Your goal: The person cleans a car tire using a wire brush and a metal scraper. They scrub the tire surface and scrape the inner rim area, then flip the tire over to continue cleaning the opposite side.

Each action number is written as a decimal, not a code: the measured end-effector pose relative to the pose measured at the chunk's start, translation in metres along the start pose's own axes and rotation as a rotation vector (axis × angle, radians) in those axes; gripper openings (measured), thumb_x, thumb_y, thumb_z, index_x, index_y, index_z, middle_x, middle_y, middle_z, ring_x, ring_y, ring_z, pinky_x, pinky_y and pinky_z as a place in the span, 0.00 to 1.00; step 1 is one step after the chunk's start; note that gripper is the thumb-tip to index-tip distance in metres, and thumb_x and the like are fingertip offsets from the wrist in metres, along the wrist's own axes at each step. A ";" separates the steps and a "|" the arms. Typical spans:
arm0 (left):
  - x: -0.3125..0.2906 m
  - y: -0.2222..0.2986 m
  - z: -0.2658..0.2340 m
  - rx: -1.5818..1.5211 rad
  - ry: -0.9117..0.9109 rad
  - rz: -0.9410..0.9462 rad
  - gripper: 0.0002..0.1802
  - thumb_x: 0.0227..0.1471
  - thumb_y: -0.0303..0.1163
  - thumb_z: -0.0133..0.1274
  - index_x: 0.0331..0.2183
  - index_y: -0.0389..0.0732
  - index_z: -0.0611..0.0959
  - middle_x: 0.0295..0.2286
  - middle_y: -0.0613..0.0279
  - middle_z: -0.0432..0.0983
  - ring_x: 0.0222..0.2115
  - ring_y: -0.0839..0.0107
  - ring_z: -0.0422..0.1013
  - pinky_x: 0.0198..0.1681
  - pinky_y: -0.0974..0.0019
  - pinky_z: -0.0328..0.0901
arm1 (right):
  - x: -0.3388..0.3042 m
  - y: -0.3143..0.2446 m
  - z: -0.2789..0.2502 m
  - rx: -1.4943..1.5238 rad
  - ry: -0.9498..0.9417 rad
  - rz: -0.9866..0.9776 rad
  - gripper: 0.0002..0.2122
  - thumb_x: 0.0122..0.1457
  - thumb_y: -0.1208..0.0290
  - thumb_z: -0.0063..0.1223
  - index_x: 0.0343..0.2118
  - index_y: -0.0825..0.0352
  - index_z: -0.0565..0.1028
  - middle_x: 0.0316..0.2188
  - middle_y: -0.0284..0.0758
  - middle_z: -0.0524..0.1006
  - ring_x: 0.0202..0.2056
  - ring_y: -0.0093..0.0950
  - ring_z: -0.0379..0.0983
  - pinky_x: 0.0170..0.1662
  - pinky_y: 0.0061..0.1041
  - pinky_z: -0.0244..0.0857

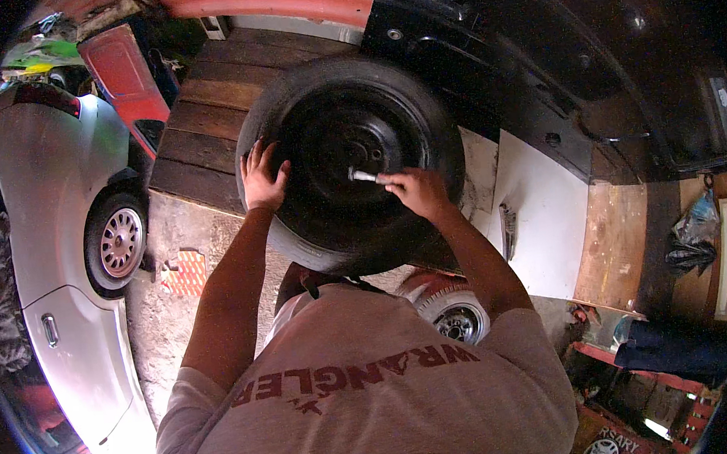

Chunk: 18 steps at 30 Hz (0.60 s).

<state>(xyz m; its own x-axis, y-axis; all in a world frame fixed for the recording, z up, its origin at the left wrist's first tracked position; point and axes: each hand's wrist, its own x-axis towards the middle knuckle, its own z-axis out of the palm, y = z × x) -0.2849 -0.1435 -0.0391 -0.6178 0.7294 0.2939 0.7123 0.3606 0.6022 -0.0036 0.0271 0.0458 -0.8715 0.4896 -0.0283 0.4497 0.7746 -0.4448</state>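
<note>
Wheel [331, 149] was touched at left side by spread-fingered left hand [262, 180]; silver tool [364, 175] was clamped in right hand [419, 193], long axis pointed leftward.

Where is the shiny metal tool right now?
The shiny metal tool is near the middle of the head view, held in the person's right grip, over the black wheel and close to its centre.
</note>
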 end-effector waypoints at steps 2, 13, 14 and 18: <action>-0.001 0.002 0.002 -0.019 0.004 0.015 0.29 0.52 0.52 0.48 0.52 0.48 0.71 0.57 0.55 0.57 0.59 0.57 0.52 0.63 0.50 0.38 | -0.008 0.015 0.014 0.037 -0.014 -0.071 0.13 0.52 0.69 0.58 0.42 0.49 0.79 0.28 0.34 0.78 0.30 0.34 0.76 0.32 0.31 0.69; -0.001 -0.002 0.002 0.014 -0.010 0.010 0.29 0.52 0.52 0.48 0.52 0.49 0.71 0.58 0.57 0.57 0.60 0.58 0.51 0.64 0.51 0.38 | 0.003 0.039 0.005 -0.041 0.116 0.366 0.13 0.56 0.63 0.53 0.45 0.52 0.77 0.33 0.40 0.78 0.34 0.39 0.76 0.35 0.36 0.69; 0.000 0.001 0.002 0.009 -0.016 0.007 0.29 0.52 0.52 0.48 0.52 0.48 0.71 0.58 0.57 0.57 0.60 0.58 0.51 0.64 0.51 0.38 | 0.003 0.038 0.006 -0.011 0.153 0.395 0.13 0.57 0.62 0.52 0.46 0.53 0.76 0.34 0.41 0.78 0.35 0.40 0.76 0.35 0.37 0.69; 0.001 0.005 -0.002 0.041 -0.050 -0.005 0.30 0.52 0.52 0.48 0.52 0.48 0.71 0.58 0.57 0.57 0.60 0.58 0.51 0.64 0.51 0.37 | 0.006 0.015 0.009 -0.095 0.056 0.506 0.14 0.59 0.59 0.48 0.46 0.57 0.75 0.35 0.42 0.78 0.36 0.43 0.75 0.37 0.39 0.68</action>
<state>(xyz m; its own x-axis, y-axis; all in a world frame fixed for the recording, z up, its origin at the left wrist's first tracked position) -0.2833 -0.1422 -0.0343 -0.6044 0.7555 0.2529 0.7231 0.3870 0.5721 -0.0036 0.0380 0.0305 -0.5300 0.8308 -0.1700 0.8301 0.4672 -0.3044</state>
